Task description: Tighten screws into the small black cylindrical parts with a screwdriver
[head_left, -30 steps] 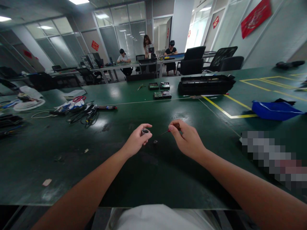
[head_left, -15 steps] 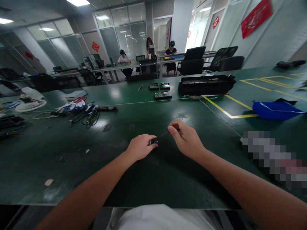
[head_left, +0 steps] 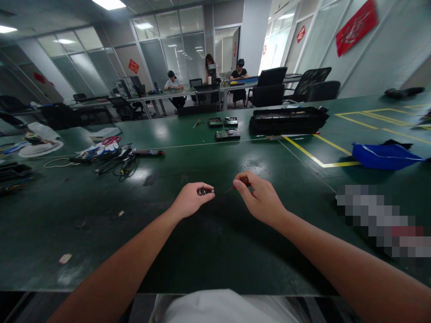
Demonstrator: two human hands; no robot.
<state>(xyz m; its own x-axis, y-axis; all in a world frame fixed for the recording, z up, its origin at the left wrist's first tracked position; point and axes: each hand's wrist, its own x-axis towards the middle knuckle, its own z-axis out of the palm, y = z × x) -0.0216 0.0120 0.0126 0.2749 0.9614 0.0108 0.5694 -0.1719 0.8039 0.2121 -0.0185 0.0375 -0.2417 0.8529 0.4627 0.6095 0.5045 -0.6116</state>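
Observation:
My left hand [head_left: 190, 198] is closed around a small dark part with shiny metal bits [head_left: 204, 191], just above the green tabletop [head_left: 188, 260]. Fingers cover most of that part, so its kind cannot be made out. My right hand [head_left: 261, 195] grips a screwdriver [head_left: 244, 181] by its reddish-brown handle. The thin shaft points left and down toward the left hand. A short gap separates its tip from the small part.
Several hard drives [head_left: 228, 134] lie ahead, beside a long black plastic housing [head_left: 288, 121]. Cables [head_left: 123, 161] and red-handled scissors [head_left: 111, 140] are heaped at the left. A blue tray [head_left: 385, 156] sits at the right. People [head_left: 239, 72] sit at a far desk.
My left hand has drawn left and slightly up with the small part, widening the gap to the screwdriver tip. My right hand has shifted only a little.

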